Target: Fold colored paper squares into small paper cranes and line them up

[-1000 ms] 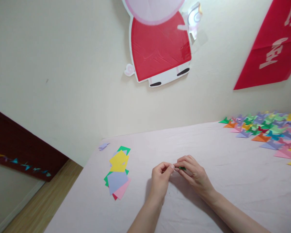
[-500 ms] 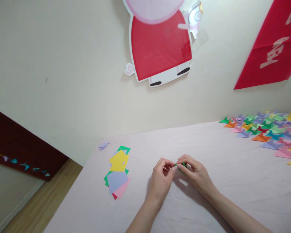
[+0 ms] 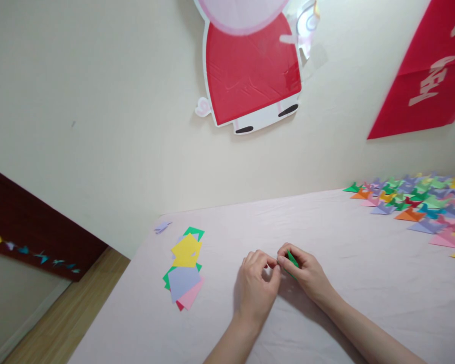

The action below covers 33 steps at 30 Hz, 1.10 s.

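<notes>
Over the middle of the table, my right hand [image 3: 306, 269] pinches a small piece of green folded paper [image 3: 292, 258] between thumb and fingers. Part of the paper sticks up between them, and the rest is hidden. My left hand [image 3: 258, 283] is close against the right fingertips, its thumb and index finger curled together. Whatever lies between the left fingertips is too small and covered to make out.
Left of my hands lie loose paper squares, among them a yellow square [image 3: 187, 251] and a lilac square [image 3: 184, 283]. A small lilac folded piece [image 3: 163, 227] is near the table's far left corner. Rows of colourful folded paper cranes [image 3: 409, 215] stand at right.
My left hand has turned slightly and shifted right, its knuckles now more on top. More of the green paper shows upright in my right hand, and the left fingertips no longer visibly touch green.
</notes>
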Available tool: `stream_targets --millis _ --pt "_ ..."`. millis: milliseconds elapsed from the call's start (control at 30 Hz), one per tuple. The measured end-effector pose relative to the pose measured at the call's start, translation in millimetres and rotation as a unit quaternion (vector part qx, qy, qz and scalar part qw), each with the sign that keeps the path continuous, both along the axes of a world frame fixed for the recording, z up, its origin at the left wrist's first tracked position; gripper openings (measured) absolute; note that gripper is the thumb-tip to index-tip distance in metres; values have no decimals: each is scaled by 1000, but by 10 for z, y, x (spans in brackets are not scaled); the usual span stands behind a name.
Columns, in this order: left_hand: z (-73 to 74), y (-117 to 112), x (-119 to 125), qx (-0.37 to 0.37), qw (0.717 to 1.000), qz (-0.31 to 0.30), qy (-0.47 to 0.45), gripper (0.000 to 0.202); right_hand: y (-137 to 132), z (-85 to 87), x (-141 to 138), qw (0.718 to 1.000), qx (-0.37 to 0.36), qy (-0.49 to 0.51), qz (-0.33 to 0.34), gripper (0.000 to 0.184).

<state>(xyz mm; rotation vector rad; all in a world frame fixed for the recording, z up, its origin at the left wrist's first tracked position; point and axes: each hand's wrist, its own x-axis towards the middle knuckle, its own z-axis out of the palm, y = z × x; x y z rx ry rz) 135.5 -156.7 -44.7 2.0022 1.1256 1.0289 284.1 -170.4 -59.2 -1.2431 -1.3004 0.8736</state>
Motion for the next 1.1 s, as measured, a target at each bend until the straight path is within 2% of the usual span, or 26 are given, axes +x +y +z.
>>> stream_targets --millis 167,400,567,900,1000,1100 --pt "-55 -38 64 -67 997 5 -32 5 15 -23 -8 998 -23 62 5 34" --pt "-124 44 67 -165 978 29 -127 11 26 -22 -37 992 -45 110 33 38" --pt "-120 112 20 -195 966 33 -164 16 50 -97 -36 991 -34 132 20 44" --pt "-107 189 -15 -243 949 5 -202 35 32 -94 -12 994 -2 105 14 34" --pt "-133 231 -45 -257 943 5 -211 36 22 -88 6 998 19 50 32 21" --pt "-138 267 -81 -270 937 9 -220 38 17 -68 13 996 47 24 68 20"
